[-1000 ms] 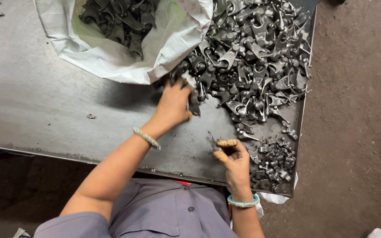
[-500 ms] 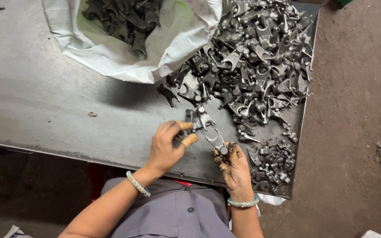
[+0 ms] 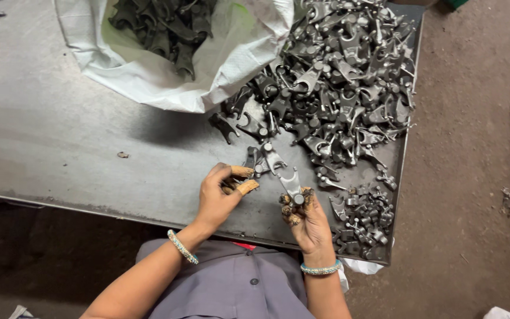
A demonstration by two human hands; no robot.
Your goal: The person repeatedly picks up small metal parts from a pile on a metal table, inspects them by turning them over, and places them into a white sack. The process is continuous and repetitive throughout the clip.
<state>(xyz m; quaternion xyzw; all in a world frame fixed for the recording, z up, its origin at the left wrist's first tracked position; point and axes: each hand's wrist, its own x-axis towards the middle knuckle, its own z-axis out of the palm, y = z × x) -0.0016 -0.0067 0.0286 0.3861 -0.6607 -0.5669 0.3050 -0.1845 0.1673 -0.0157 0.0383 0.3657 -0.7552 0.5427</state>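
My right hand grips a grey forked metal part by its lower end, holding it upright above the table's near edge. My left hand, with taped fingertips, hovers just left of it, its fingers curled near two more forked parts that lie on the metal table. I cannot tell whether the left fingers pinch anything. A large heap of the same grey forked parts covers the right side of the table.
A white sack lies open at the back, with dark metal parts inside. A smaller cluster of small metal pieces sits at the near right corner. Dirt floor lies to the right of the table.
My left hand reached into the heap, then drew back toward my body with parts. My right hand now holds a forked part upright near the table edge.
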